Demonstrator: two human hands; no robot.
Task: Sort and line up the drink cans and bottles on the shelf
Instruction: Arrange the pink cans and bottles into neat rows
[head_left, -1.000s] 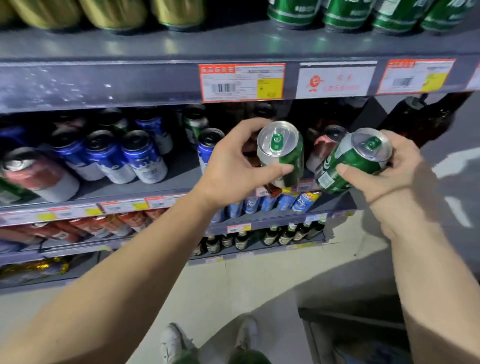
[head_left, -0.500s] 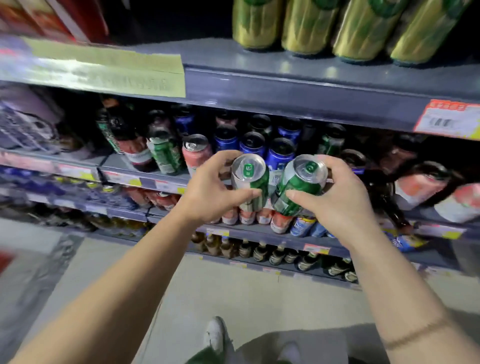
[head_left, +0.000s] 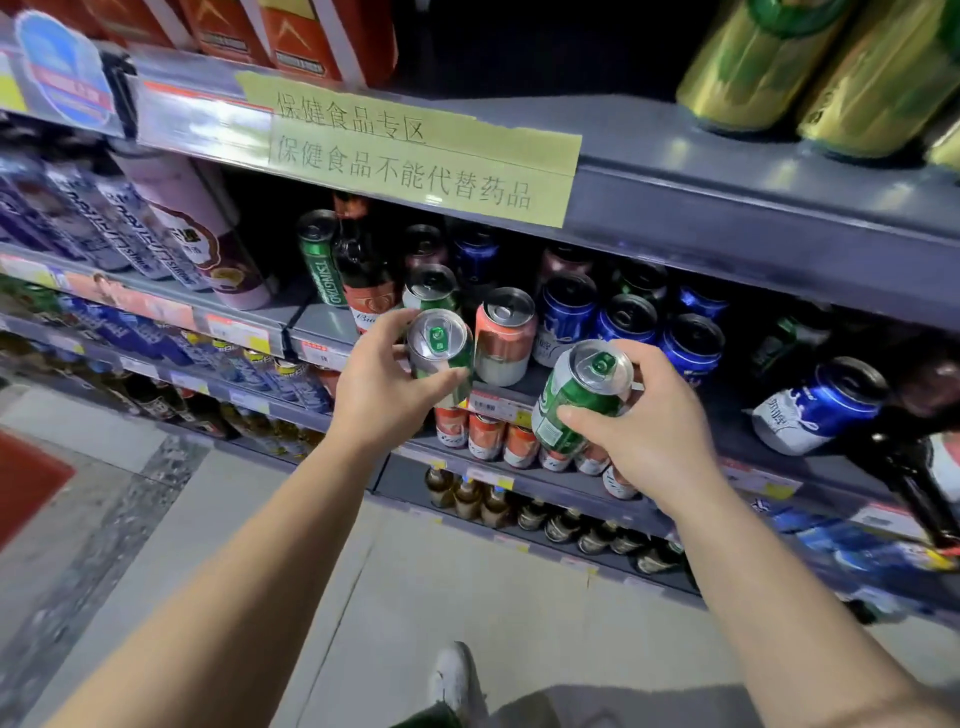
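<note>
Green cans, blue cans, yellow sign

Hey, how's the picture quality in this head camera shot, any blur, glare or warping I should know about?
Head view: the wide lens bends the grey shelf edge and splays the gold cans outward; the left margin and floor are smeared with motion blur; glare streaks the shelf top beside the gold cans; the shelf's back rows sit in deep shadow; both hands' green cans stay fairly sharp, lids catching light.

We've got both arms stretched forward, our left hand curled in a grip round one can, our right hand wrapped round another can, tilted.
</note>
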